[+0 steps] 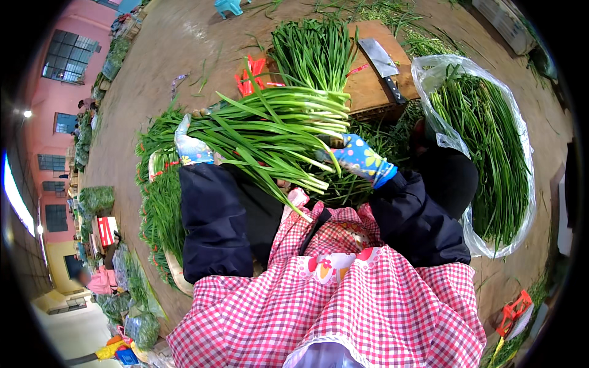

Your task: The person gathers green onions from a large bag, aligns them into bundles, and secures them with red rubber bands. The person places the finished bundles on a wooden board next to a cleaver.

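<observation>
A loose bunch of garlic chives (270, 126) lies across my lap at an angle, leaves to the left and pale stem ends to the right. My left hand (192, 145), in a patterned glove, grips its leafy end; some fingers are hidden by leaves. At the stem side, my right hand (361, 158), in a blue flowered glove, closes on a few chive stems. Just beyond, another bunch of chives (313, 52) rests on a wooden board (370, 92). A cleaver (380, 59) with a black handle lies on that board, blade pointing away from me.
Red ties (249, 75) sit left of the board. A clear plastic bag (428, 72) full of chives stands at my right. Tied chives fill a basket (178, 277) at my left. A blue stool (228, 7) is far off; a red-framed item (514, 314) lies at lower right.
</observation>
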Demonstrator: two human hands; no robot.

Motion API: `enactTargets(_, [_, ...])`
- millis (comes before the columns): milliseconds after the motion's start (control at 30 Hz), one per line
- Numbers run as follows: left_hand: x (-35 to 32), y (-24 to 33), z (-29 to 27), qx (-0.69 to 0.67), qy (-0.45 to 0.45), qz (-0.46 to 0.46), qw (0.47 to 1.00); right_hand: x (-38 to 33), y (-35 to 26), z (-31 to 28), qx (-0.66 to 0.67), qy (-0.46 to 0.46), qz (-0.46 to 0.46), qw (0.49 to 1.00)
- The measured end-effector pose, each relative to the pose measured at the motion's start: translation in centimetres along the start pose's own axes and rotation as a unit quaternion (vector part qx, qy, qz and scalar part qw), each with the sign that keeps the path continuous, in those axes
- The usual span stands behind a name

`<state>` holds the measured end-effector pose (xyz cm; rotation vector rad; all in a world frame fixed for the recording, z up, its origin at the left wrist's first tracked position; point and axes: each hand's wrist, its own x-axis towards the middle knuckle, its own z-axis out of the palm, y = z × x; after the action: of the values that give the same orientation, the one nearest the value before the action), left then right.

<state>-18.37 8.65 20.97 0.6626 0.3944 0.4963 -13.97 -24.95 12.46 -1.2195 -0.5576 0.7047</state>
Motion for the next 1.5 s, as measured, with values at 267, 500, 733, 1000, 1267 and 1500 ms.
enactTargets(267, [2.0, 0.1, -1.8, -0.006, 0.004, -0.011, 1.000, 1.3, 2.1, 1.7, 0.048, 0.114, -0.091, 0.988])
enactTargets(500, [1.2, 1.1, 0.0, -0.003, 0.007, -0.026, 1.000, -1.2, -0.3, -0.3, 0.112, 0.021, 0.089, 0.989])
enactTargets(733, [2.1, 2.7, -0.9, -0.021, 0.036, 0.019, 0.999, -6.5, 2.3, -9.5, -0.340, -0.008, 0.094, 0.936])
enactTargets(1000, [1.5, 3.4, -2.2, -0.027, -0.005, 0.016, 0.999, -4.5, -2.3, -4.4, -0.490, 0.023, -0.116, 0.864])
enactTargets(1267, [1.7, 1.9, -3.2, -0.042, -0.015, -0.004, 0.999, 1.0, -0.2, 1.4, -0.137, -0.007, -0.013, 0.990])
enactTargets(1500, [0.4, 0.8, -2.2, 0.024, -0.105, 0.002, 0.994, 2.2, 1.3, 2.0, -0.183, 0.083, -0.080, 0.976])
